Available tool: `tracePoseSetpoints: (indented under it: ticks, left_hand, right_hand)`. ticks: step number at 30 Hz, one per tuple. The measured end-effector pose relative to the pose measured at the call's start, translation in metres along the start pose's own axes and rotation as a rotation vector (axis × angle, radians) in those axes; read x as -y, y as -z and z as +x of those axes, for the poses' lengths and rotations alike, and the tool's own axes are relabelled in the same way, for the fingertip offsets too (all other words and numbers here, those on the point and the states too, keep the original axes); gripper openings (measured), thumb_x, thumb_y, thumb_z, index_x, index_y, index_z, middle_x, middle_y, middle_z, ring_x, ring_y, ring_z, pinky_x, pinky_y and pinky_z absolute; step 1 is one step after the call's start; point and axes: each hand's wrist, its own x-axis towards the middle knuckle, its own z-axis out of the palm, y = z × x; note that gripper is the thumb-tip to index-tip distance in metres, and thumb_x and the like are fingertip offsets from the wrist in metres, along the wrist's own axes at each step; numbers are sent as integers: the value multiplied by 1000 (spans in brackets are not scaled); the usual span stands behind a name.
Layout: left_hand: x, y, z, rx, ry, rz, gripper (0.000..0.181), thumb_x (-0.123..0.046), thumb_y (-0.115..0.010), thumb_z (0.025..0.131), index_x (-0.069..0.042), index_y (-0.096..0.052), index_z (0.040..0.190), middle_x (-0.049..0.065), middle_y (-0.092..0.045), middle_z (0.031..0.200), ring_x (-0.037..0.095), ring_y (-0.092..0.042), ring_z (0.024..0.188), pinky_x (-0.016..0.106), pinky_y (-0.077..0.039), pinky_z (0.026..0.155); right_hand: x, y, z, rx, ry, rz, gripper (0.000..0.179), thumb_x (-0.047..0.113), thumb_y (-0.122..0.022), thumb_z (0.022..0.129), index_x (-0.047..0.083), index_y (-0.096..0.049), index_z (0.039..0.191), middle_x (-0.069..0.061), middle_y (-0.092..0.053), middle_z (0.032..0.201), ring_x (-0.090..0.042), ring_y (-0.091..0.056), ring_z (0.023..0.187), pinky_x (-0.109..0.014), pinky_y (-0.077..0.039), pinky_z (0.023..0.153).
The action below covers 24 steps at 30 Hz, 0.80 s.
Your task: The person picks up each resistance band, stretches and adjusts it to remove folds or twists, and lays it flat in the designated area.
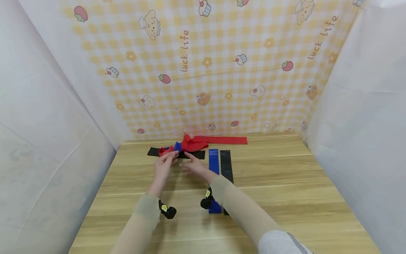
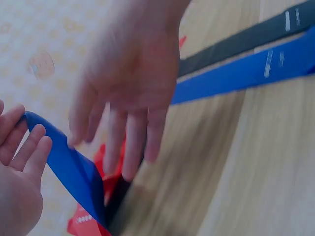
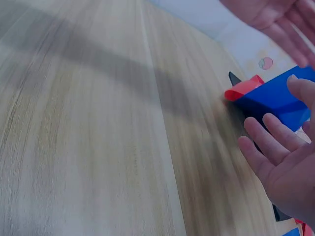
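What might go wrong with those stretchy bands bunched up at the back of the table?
The left hand holds a blue band tangled with a red band; pulling may drag the red one along. The black band beneath could shift too. The right hand hovers open, so nothing pins the pile down.

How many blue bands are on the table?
2. One blue band lies flat beside the right forearm; another is pinched by the left hand in the tangle. More may be hidden.
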Motion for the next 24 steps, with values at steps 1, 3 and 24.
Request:
tracePoseSetpoints:
  ticks: [1,3,24]
  left_hand:
    - [-3,-3,-1,5,-7,-11,32,-13,-58,98,13,-63,115,15,-69,111,9,-66,96,35,-50,90]
    - [-10,-8,-4,18,-21,-40,32,-13,-58,98,14,-63,114,13,-70,108,10,-66,98,33,-49,91]
    - [-55,-37,-36,114,-223,-112,30,-17,-61,97,11,-70,99,11,-70,101,19,-67,100,32,-50,90]
  right_hand:
    - [1,-1,0,2,3,4,74,19,-65,93,15,-24,154,-20,-59,128,-38,-61,110,-51,-47,92]
    - [1,-3,2,8,13,4,78,20,-66,93,14,-20,155,-20,-59,128,-38,-62,108,-50,-49,91]
    - [8,-10,7,-17,84,16,52,26,-58,99,13,-41,146,-17,-48,142,-39,-52,122,-60,-42,94]
